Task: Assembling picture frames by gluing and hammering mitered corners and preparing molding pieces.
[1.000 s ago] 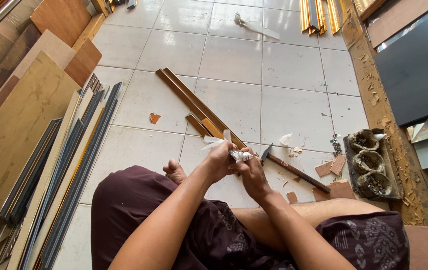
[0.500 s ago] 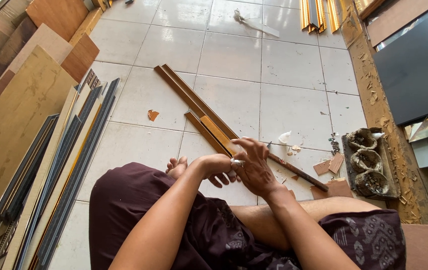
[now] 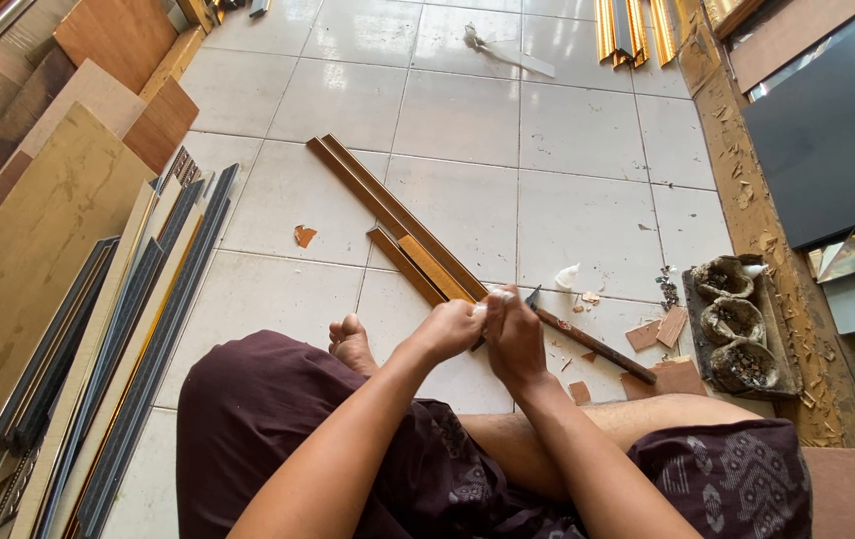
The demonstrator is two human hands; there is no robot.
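Note:
I sit cross-legged on a white tiled floor. My left hand (image 3: 450,329) and my right hand (image 3: 513,334) are pressed together just above my knees, both closed around a small white piece (image 3: 500,295) that pokes out between the fingers; what it is I cannot tell. Brown wooden frame mouldings (image 3: 388,215) lie on the tiles right in front of my hands. A dark-handled hammer (image 3: 592,345) lies on the floor just right of my right hand.
Long grey and gold mouldings (image 3: 118,349) and wooden boards (image 3: 38,230) lean at the left. A tray with three dirty cups (image 3: 737,324) stands at the right beside wood scraps (image 3: 657,331). Gold mouldings (image 3: 632,28) lie far back. My bare foot (image 3: 352,341) rests left of my hands.
My hands have closed in tighter on the small white piece, which showed more a second ago. The view has dipped slightly; the mouldings and hammer have not moved.

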